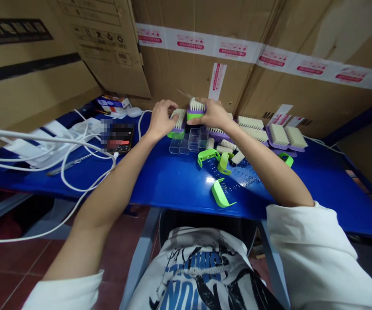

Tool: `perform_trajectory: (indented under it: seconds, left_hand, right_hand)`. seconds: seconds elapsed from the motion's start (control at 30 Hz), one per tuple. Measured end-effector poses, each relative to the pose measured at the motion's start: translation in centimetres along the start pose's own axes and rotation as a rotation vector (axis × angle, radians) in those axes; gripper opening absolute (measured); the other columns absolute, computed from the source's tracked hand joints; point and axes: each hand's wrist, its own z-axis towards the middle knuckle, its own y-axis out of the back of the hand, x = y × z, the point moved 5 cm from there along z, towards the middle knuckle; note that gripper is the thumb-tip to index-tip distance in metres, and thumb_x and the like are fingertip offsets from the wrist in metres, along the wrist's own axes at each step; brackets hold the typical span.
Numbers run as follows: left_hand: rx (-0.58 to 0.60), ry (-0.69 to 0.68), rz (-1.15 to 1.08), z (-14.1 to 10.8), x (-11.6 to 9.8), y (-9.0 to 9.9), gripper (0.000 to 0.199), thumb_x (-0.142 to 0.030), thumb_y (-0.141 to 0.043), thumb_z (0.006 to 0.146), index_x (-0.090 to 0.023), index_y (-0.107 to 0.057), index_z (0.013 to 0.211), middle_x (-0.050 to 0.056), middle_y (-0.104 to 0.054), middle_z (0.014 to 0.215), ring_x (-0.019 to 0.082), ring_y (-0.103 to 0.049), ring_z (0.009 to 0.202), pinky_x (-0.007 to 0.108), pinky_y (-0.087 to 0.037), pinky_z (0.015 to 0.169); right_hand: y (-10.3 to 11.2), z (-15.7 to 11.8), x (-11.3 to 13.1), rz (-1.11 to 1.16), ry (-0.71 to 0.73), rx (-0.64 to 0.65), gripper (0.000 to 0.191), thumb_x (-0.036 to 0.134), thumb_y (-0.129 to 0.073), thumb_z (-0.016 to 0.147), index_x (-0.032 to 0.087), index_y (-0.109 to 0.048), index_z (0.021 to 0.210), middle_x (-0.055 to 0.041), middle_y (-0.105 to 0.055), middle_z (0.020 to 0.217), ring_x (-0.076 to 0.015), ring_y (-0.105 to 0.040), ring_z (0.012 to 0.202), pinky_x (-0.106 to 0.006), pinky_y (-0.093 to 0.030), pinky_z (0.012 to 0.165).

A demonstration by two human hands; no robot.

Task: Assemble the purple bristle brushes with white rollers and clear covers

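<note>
My left hand point(163, 119) is closed at the side of a scrub brush point(179, 118) with cream bristles and a purple and green body. Its thumb lies against the bristles, and the brush stands bristles up. Just to the right, my right hand point(214, 114) grips a second scrub brush point(195, 113), raised a little, its bristles also upward. In front of the two brushes stand clear plastic pieces point(194, 140). Nearer me lie green plastic handles point(219, 193), several cream rollers point(227, 145) and a scatter of small springs point(247, 174). My right forearm partly covers these parts.
More purple-backed brushes point(278, 135) lie along the back right. A phone point(121, 137), white cables point(65, 172) and a small box point(112, 103) occupy the left of the blue table point(163, 181). Cardboard walls point(186, 64) rise behind it.
</note>
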Motion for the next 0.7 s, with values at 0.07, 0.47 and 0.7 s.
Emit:
perform_trajectory:
  seconds: [0.07,0.47,0.7]
  left_hand:
    - [-0.016,0.037,0.023,-0.1,0.1,0.2,0.029,-0.012,-0.073,0.094,-0.018,-0.077,0.122,0.016,-0.076,0.138,0.032,-0.073,0.128,0.050,-0.057,0.120]
    - [0.171,0.186,0.033,0.4,2.4,0.7,0.031,-0.025,-0.076,0.098,-0.015,-0.073,0.128,0.019,-0.081,0.138,0.030,-0.077,0.125,0.041,-0.058,0.114]
    - [0.324,0.220,0.027,0.2,4.0,-0.8,0.042,-0.042,-0.077,0.101,-0.015,-0.074,0.132,0.020,-0.084,0.133,0.036,-0.078,0.121,0.043,-0.059,0.107]
  right_hand:
    - [-0.3,0.0,0.1,-0.018,-0.034,0.011,0.107,0.046,-0.103,0.085,0.012,-0.056,0.176,-0.0211,-0.066,0.173,-0.0428,-0.060,0.165,-0.055,-0.046,0.140]
    - [-2.3,-0.5,3.9,-0.279,-0.105,0.119,0.086,0.052,-0.098,0.092,0.014,-0.069,0.163,-0.0266,-0.074,0.159,-0.0483,-0.068,0.153,-0.062,-0.054,0.129]
    - [-3.1,0.1,3.5,-0.269,-0.118,0.270,0.092,0.047,-0.084,0.104,0.017,-0.047,0.182,-0.0242,-0.062,0.176,-0.0400,-0.065,0.161,-0.049,-0.056,0.131]
